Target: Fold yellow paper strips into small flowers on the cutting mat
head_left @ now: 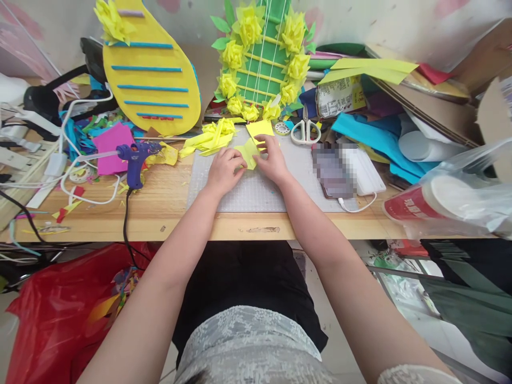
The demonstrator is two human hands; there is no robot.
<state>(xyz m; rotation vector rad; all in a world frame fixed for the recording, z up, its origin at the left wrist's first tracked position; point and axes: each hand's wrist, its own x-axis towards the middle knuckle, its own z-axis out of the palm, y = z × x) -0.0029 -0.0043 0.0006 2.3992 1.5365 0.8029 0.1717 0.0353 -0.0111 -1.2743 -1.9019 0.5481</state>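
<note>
On the gray cutting mat [240, 200] at the middle of the table [168, 213], a yellow paper piece [250, 151] is positioned between the two hands, directly in front of the body, apparently so that both sides can be reached equally. Its left margin is held by the left hand [226, 169], whose grip is narrow: thumb and fingertips are brought close together at the paper. At the opposite margin, the right hand [273, 159] is set with fingers curved and a moderate gap left between thumb and forefinger; the paper is met there, but whether it is pinched or merely pressed cannot be told. The opposed placement probably serves to keep the light sheet steady. Just beyond the fingers, yellow paper squares [262, 127] are laid, and folded yellow strips [214, 134] are heaped to their left, presumably for easy access. The scissors [305, 130] are laid at the mat's far edge, near the right hand. A glue gun [135, 162] is stood on the left of the table, clear of the mat, its cord hung over the front edge, which likely keeps the working surface unobstructed.
</note>
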